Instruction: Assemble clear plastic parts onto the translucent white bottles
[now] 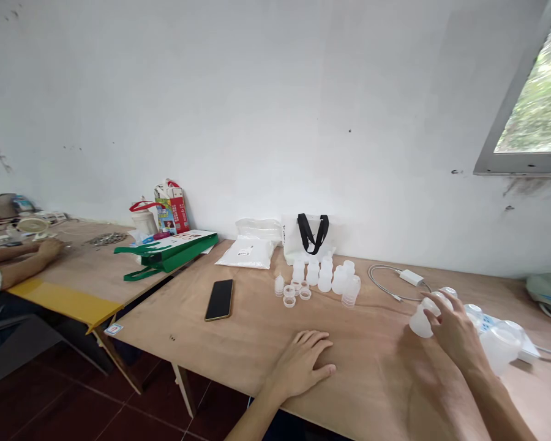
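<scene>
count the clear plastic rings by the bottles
4: one clear plastic ring with another just in front, a third to the right, a fourth against the frosted plastic bottles. More may be hidden behind them.

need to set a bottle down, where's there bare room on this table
Bare plywood lies between the black phone and the left hand. More lies below the coiled cable, left of the translucent bottle under the right hand. It is crowded around the small bottles and rings, and beyond the right hand, among plastic containers.
</scene>
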`<state>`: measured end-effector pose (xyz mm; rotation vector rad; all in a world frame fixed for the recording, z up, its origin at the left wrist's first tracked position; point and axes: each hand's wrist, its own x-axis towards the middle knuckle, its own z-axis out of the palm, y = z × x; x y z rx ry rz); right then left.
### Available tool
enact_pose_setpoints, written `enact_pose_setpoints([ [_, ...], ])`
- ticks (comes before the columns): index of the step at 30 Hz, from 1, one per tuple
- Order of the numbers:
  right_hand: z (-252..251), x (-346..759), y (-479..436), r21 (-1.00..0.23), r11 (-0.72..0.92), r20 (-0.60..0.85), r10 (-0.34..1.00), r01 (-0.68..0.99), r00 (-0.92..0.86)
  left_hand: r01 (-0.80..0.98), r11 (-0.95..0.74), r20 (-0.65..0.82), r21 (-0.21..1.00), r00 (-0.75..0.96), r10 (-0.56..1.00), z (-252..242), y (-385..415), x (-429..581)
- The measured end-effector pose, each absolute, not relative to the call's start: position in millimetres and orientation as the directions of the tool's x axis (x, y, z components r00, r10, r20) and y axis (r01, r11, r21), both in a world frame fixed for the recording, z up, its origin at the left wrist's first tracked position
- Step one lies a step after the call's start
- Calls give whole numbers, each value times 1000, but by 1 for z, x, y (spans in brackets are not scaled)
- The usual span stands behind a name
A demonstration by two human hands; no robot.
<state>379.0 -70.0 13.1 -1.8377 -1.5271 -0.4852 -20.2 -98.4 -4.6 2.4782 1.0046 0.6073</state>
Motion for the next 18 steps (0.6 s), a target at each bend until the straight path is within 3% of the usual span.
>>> enact_pose_setpoints([
  [7,13,371,-75,-323,-80,617,738,943,275,571,-637,206,518,640,740,3,-100,-20],
  [14,26,363,-84,-249,-119,587,771,961,247,571,-636,202,519,641,741,4,-101,-20],
  [18,33,345,-100,-258,-207,665,671,944,329,567,-642,212,517,641,737,2,-100,-20],
])
